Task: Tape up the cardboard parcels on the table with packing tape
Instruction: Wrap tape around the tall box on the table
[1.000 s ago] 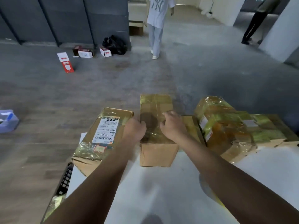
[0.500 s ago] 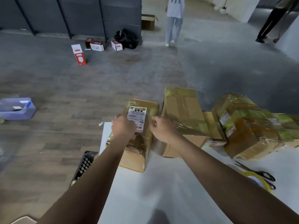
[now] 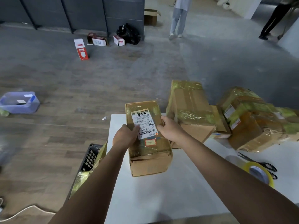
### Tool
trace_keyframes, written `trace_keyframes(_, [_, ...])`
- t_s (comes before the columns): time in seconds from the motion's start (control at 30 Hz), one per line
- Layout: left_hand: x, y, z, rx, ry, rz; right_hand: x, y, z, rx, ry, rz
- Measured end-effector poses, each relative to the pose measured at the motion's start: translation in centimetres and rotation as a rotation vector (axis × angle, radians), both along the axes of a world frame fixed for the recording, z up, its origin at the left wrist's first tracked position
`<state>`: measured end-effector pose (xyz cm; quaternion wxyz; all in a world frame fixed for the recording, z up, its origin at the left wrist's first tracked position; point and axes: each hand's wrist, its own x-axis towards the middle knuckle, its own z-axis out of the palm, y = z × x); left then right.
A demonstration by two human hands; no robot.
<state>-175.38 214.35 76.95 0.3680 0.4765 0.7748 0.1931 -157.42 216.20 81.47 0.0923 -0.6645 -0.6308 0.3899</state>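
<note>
Parcel: in the head view, your only view, the parcel (image 3: 148, 138) lies flat near the far left corner of the table (image 3: 161, 199). Its long axis points away from you and the shipping label (image 3: 144, 123) faces up.
Left hand: your left hand (image 3: 125, 137) grips the left long edge, with the thumb over the top onto the label's corner. The other fingers curl down the side, out of sight.
Right hand: your right hand (image 3: 171, 129) holds the right long edge, fingers wrapped over it.
Surface: glossy film covers the top. The near end is bare cardboard, creased and split along a seam.
Handling: it looks light enough for two hands. The walls look soft and dented, so expect them to give under a squeeze, and the film will probably be slick.
Hold: take the long sides low down, where the board is bare, and spare the torn near end.
Tape: the tape roll (image 3: 260, 173) sits by the scissors (image 3: 265, 165) at the table's right edge, well apart from the parcel. Neither hand has it.
Neighbours: the taped parcels (image 3: 189, 107) stand just beside your right hand, so turning room is tight.
</note>
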Motion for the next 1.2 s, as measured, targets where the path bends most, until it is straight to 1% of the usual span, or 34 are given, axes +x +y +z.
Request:
trace_keyframes(0.17, [1.4, -2.8, -0.5, -0.016, -0.002, 0.044, 1.7, -2.6, 0.3, 0.029, -0.084, 0.050])
trace_keyframes(0.27, [3.1, -5.2, -0.3, -0.024, -0.033, 0.078, 3.2, -4.4, -0.1, 0.009, -0.082, 0.085])
trace_keyframes(0.43, [6.2, -9.9, -1.3, -0.020, -0.165, 0.100, 6.4, -7.9, -0.8, 0.052, -0.110, 0.148])
trace_keyframes(0.53, [7.6, -12.6, -2.1, 0.000, -0.184, 0.090, 8.4, -10.1, -1.5, 0.084, -0.109, 0.154])
trace_keyframes(0.8, [13.6, -18.7, -2.5, 0.018, -0.258, 0.032, 14.6, -15.5, -2.8, 0.119, -0.053, 0.093])
trace_keyframes(0.9, [15.7, -20.0, -2.3, 0.026, -0.281, 0.040, 16.4, -17.0, -2.9, 0.124, -0.025, 0.053])
trace_keyframes(1.03, [18.5, -20.7, -1.8, 0.012, -0.266, 0.048, 18.5, -18.3, -2.7, 0.120, -0.052, -0.005])
trace_keyframes(1.2, [21.6, -20.2, -1.8, -0.004, -0.301, 0.029, 20.8, -18.6, -2.2, 0.082, -0.098, -0.136])
